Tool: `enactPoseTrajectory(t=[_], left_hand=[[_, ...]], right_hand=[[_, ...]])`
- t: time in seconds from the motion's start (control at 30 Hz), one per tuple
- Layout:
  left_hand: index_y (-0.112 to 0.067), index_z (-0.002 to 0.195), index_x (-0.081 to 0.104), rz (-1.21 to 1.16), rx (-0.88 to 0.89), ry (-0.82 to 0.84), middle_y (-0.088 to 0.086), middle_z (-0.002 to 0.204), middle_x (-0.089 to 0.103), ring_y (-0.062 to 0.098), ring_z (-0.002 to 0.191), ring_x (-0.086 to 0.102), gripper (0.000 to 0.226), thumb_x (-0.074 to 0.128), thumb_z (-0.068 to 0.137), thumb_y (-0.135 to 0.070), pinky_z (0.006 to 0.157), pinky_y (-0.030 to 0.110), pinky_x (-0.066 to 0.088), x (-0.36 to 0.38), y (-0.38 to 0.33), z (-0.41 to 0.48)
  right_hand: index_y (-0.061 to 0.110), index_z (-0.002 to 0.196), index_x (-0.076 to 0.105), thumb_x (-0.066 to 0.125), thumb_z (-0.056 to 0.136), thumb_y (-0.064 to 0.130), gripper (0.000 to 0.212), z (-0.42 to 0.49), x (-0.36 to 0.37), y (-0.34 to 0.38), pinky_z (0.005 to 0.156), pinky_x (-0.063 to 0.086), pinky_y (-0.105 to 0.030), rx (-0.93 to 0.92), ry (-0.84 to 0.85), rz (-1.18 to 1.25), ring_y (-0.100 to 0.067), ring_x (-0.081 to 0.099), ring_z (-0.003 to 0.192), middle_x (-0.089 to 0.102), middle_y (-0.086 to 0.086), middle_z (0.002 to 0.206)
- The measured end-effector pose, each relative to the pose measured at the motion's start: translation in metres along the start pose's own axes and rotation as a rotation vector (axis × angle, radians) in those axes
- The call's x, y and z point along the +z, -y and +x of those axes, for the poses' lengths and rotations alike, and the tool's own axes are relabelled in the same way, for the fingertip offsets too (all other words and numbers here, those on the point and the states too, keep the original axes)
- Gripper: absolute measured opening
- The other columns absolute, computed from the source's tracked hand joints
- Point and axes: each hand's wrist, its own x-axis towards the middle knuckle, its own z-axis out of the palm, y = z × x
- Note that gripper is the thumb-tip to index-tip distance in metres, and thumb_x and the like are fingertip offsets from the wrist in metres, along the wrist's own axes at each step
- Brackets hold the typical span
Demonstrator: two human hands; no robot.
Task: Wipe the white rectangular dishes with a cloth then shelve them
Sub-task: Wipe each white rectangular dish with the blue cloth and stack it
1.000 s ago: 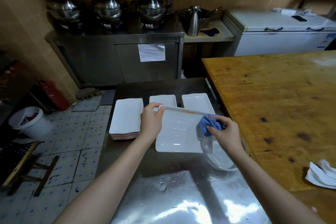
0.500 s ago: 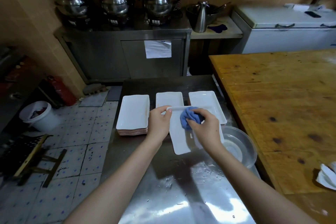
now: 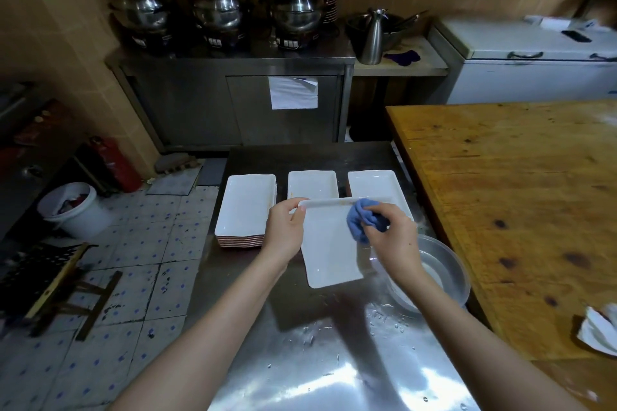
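Note:
My left hand (image 3: pixel 285 232) grips the far left corner of a white rectangular dish (image 3: pixel 329 253), held tilted above the steel table (image 3: pixel 317 354). My right hand (image 3: pixel 390 237) pinches a blue cloth (image 3: pixel 362 220) against the dish's upper right part. Behind it lie a stack of white dishes (image 3: pixel 245 210) at the left, a middle dish (image 3: pixel 312 183) and a right dish (image 3: pixel 374 185), both partly hidden by the held one.
A metal basin (image 3: pixel 444 272) sits at the table's right edge under my right forearm. A wooden table (image 3: pixel 517 203) stands to the right with crumpled white paper (image 3: pixel 597 330). Across the aisle is a steel cabinet (image 3: pixel 233 100) with pots. A white bucket (image 3: pixel 71 208) stands on the tiled floor.
The held dish has turned from lying wide to lying lengthwise. My right hand slid the cloth from its right end along the far rim. The camera view shifted slightly.

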Motion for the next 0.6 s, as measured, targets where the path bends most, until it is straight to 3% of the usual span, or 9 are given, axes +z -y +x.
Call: enactPoseTrajectory(t=[0.1, 0.17, 0.3, 0.43, 0.6], left_hand=[[-0.014, 0.108, 0.066, -0.048, -0.003, 0.019, 0.003, 0.113, 0.067, 0.018, 0.107, 0.061, 0.024, 0.043, 0.102, -0.017, 0.085, 0.028, 0.051, -0.007, -0.001, -0.004], [-0.017, 0.104, 0.066, -0.068, -0.003, 0.037, 0.002, 0.112, 0.066, 0.016, 0.110, 0.060, 0.023, 0.043, 0.102, -0.017, 0.082, 0.023, 0.050, -0.008, -0.003, -0.006], [-0.011, 0.114, 0.066, -0.054, -0.022, 0.033, 0.004, 0.120, 0.064, 0.017, 0.117, 0.056, 0.026, 0.043, 0.102, -0.017, 0.087, 0.026, 0.047, -0.005, -0.003, -0.007], [-0.007, 0.119, 0.064, -0.047, -0.025, 0.018, 0.009, 0.119, 0.064, 0.022, 0.112, 0.059, 0.028, 0.043, 0.101, -0.014, 0.097, 0.036, 0.048, -0.003, -0.005, -0.007], [-0.016, 0.099, 0.065, -0.121, -0.017, 0.031, 0.000, 0.095, 0.066, 0.014, 0.094, 0.060, 0.025, 0.042, 0.100, -0.005, 0.080, 0.021, 0.049, -0.005, -0.009, -0.006]], right_hand=[[0.013, 0.103, 0.068, 0.066, 0.078, 0.002, 0.028, 0.006, -0.018, -0.013, 0.069, 0.043, -0.022, 0.074, -0.041, -0.174, -0.012, 0.053, 0.083, 0.063, -0.003, 0.095], [0.011, 0.105, 0.068, 0.066, 0.079, 0.001, 0.028, 0.006, -0.022, -0.014, 0.073, 0.043, -0.026, 0.108, -0.053, -0.164, -0.014, 0.053, 0.085, 0.062, -0.002, 0.095], [0.011, 0.098, 0.069, 0.065, 0.076, -0.006, 0.028, -0.002, -0.008, -0.002, 0.072, 0.042, -0.013, 0.080, -0.036, -0.015, -0.012, 0.058, 0.085, 0.063, 0.000, 0.094], [0.011, 0.093, 0.071, 0.070, 0.076, -0.001, 0.021, -0.012, 0.016, 0.020, 0.073, 0.043, -0.010, -0.090, 0.056, 0.002, -0.011, 0.058, 0.083, 0.065, 0.002, 0.093], [0.011, 0.091, 0.071, 0.065, 0.070, -0.003, 0.026, -0.018, 0.031, 0.036, 0.072, 0.039, -0.012, -0.338, 0.173, -0.056, -0.017, 0.057, 0.083, 0.069, -0.002, 0.097]])
